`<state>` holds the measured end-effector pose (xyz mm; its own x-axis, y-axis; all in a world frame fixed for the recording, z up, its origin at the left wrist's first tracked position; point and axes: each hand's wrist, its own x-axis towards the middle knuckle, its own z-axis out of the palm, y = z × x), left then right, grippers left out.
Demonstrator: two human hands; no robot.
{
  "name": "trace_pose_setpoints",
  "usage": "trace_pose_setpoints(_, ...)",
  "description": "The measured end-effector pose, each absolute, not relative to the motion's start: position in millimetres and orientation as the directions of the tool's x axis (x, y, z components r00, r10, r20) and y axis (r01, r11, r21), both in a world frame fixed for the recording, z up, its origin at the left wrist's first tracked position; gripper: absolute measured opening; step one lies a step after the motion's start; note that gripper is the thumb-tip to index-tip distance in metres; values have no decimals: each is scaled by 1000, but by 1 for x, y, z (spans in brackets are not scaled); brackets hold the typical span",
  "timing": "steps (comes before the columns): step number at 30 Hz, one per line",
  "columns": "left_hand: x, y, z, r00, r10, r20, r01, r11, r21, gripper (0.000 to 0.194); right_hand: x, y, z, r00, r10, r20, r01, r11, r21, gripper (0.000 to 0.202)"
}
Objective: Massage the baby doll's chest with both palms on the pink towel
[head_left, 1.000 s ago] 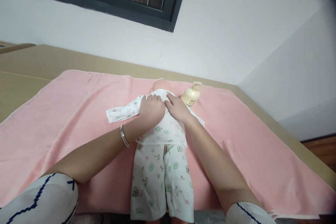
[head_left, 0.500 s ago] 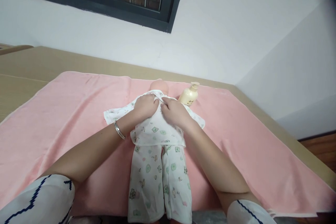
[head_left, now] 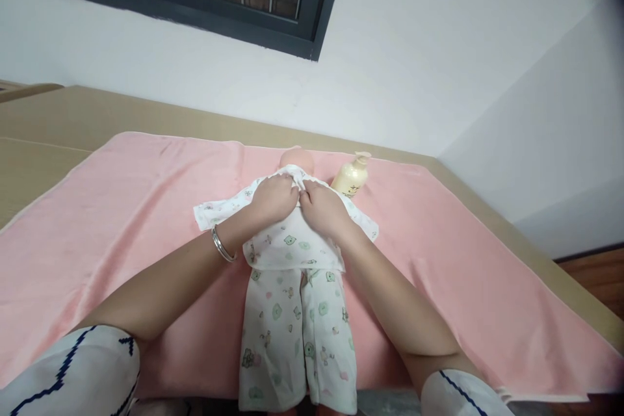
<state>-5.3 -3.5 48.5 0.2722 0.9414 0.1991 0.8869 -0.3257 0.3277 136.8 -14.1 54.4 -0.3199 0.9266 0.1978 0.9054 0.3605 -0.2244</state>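
A doll (head_left: 298, 158) lies on its back on a pink cloth, dressed in a white printed shirt (head_left: 292, 246) and matching trousers (head_left: 275, 338). At the upper front of the shirt, my left hand (head_left: 276, 197) has its fingers closed on the fabric from the left side. My right hand (head_left: 322, 205) pinches the shirt from the other side, its fingertips touching or nearly touching those of my left hand. Both sleeves of the shirt spread outwards. The fingers partly hide the bit of fabric between them.
A cream pump bottle (head_left: 351, 175) leans at the right of the doll's head. The pink cloth (head_left: 160, 208) covers much of the wooden table (head_left: 97, 110). Behind stand a white wall (head_left: 390, 65) and a dark-framed window (head_left: 312, 13).
Both hands have drawn slightly closer together at the shirt front, and the fabric between them is now bunched. The doll's head has shifted very slightly to the right.
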Motion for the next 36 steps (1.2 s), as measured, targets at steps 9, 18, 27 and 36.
trace_pose_setpoints(9, 2, -15, 45, 291, 921, 260, 927, -339, 162, 34, 150, 7, 48, -375, 903, 209, 826, 428, -366, 30)
trace_pose_setpoints(18, -3, -1, 39, 214, 948, 236, 909, -282, 306, 40, 138, -15, 58, -293, 936, 196, 911, 336, -239, 29)
trace_pose_setpoints(27, 1, 3, 28, 174, 950, 261, 910, -256, 325, 41, 154, 10, 39, -345, 897, 276, 808, 433, -400, 38)
trace_pose_setpoints(36, -4, 6, 40, 202, 960, 195, 894, -262, 364, 43, 150, 14, 17, -172, 883, 437, 738, 409, -537, 39)
